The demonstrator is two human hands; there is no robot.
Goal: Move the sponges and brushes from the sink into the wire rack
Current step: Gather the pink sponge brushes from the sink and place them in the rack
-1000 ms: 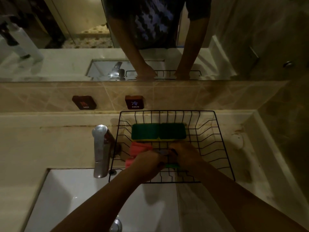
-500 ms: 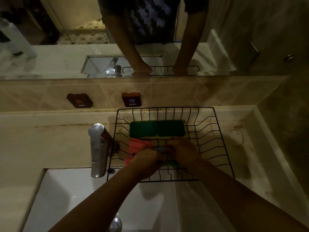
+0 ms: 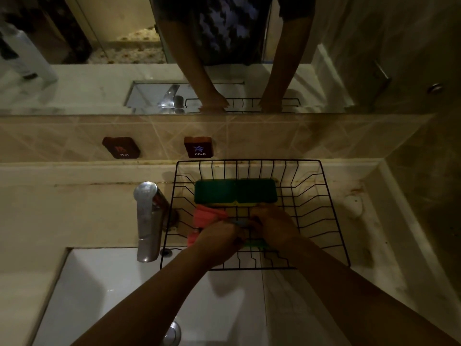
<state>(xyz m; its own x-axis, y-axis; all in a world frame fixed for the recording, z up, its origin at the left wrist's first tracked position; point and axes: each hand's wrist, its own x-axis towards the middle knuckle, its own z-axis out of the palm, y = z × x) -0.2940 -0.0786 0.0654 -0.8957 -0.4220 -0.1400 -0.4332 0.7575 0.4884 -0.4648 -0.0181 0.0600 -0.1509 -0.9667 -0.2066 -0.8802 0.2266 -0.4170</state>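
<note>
A black wire rack (image 3: 331, 221) sits on the counter right of the tap, partly over the white sink (image 3: 104, 290). Two green-topped sponges (image 3: 235, 191) lie side by side at the rack's back. A pink sponge (image 3: 207, 216) lies at the rack's left. My left hand (image 3: 219, 239) and my right hand (image 3: 275, 227) meet in the middle of the rack, fingers curled around a small item with a green and yellow edge (image 3: 257, 243); what it is stays hidden under the hands. The visible part of the sink holds no sponges or brushes.
A chrome tap (image 3: 147, 221) stands left of the rack, over the sink. HOT (image 3: 121, 147) and COLD (image 3: 198, 146) tags sit on the tiled backsplash below a mirror. The drain (image 3: 172, 333) shows at the bottom. A wall closes the counter's right side.
Both hands stay together in the middle of the rack, shifting only slightly. The view has drifted a little.
</note>
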